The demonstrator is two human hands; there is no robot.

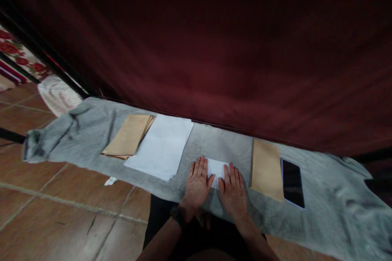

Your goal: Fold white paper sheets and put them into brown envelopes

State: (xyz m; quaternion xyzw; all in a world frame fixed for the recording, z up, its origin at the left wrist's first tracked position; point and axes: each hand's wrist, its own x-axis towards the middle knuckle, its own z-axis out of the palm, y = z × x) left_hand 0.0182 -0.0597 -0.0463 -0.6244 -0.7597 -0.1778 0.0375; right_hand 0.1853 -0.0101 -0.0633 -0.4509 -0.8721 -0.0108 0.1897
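Observation:
A small folded white paper point(217, 168) lies on the grey cloth in front of me. My left hand point(197, 182) rests flat over its left side, thumb pointing inward. Over the right side lies my right hand point(233, 189), palm down with its fingers stretched out. Between the two thumbs the middle of the paper shows; its side edges are hidden under the hands. To the left is a stack of larger white sheets point(162, 144), with brown envelopes point(128, 135) beside it. Another brown envelope point(266, 169) lies right of my right hand.
A phone point(292, 183) with a dark screen lies beside the right envelope. Grey cloth point(220, 136) covers the narrow surface. A dark red curtain point(214, 69) hangs behind its far edge. A white scrap point(110, 180) is on the tiled floor point(76, 195).

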